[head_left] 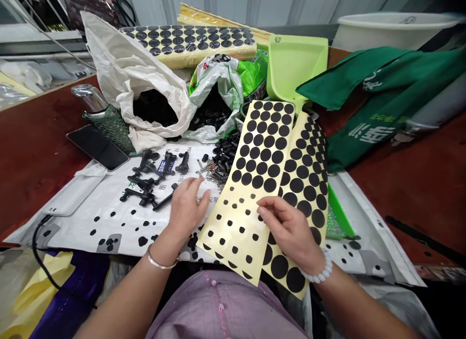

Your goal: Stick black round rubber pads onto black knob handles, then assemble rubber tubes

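Observation:
My left hand (pixel 186 205) is over the white covering, thumb apart from the fingers, nothing visible in it. Just beyond its fingertips lie small metal pieces (pixel 209 168) and short black cylinders (pixel 229 152). Several black handle-like plastic parts (pixel 145 183) lie to its left. My right hand (pixel 291 232) is over a pale yellow sheet (pixel 214 227) of round black stickers, thumb and index finger pinched near its right edge. Whether a sticker is between them I cannot make out. The sheet's lower half shows small dark spots. A second sticker sheet (pixel 309 191) lies partly under it.
Behind stand a white sack (pixel 112 62) and a green-white bag (pixel 229 86), both holding black parts. A phone (pixel 97 147) lies left. Further back are a wrapped sticker stack (pixel 189 42) and a light green dustpan (pixel 296 62). Green cloth (pixel 382 86) lies right.

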Motion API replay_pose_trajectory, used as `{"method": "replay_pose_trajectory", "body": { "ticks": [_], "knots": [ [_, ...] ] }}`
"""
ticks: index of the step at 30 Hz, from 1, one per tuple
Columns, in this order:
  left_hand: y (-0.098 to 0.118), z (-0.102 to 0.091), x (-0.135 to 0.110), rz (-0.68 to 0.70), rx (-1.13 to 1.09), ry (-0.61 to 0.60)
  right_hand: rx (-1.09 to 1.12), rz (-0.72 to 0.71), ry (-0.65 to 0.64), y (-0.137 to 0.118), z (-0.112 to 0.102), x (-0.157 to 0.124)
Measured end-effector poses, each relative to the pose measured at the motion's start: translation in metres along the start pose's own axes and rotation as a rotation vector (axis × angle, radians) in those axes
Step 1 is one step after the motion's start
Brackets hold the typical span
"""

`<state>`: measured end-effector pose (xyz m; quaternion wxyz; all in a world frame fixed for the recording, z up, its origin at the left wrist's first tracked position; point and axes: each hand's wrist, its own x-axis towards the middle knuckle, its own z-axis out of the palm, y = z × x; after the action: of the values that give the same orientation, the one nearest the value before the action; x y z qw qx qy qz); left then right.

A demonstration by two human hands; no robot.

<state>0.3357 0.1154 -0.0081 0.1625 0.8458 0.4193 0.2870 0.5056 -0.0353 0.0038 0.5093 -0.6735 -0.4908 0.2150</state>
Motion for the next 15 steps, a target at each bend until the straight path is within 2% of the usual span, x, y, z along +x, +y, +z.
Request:
{"method": "replay_pose_trajectory", "body": {
  "ticks": [3, 7, 9, 12, 15],
  "knots": [
    [0.022, 0.021, 0.021, -0.113, -0.295, -0.177, -0.038, -0.062, -0.027, 0.002, 0.000, -0.002],
    [0.029, 0.051, 0.051, -0.205, -0.446, -0.212, -0.067, -0.135, -0.063, 0.005, -0.002, -0.004],
    [0.029, 0.060, 0.060, -0.257, -0.543, -0.239, -0.072, -0.150, -0.078, 0.006, -0.004, -0.003],
    [0.032, 0.059, 0.063, -0.336, -0.728, -0.316, -0.075, -0.137, -0.106, 0.004, -0.007, -0.001],
    [0.039, 0.045, 0.056, -0.387, -0.912, -0.413, -0.087, -0.144, -0.077, -0.002, -0.010, 0.007]
  ]
}}
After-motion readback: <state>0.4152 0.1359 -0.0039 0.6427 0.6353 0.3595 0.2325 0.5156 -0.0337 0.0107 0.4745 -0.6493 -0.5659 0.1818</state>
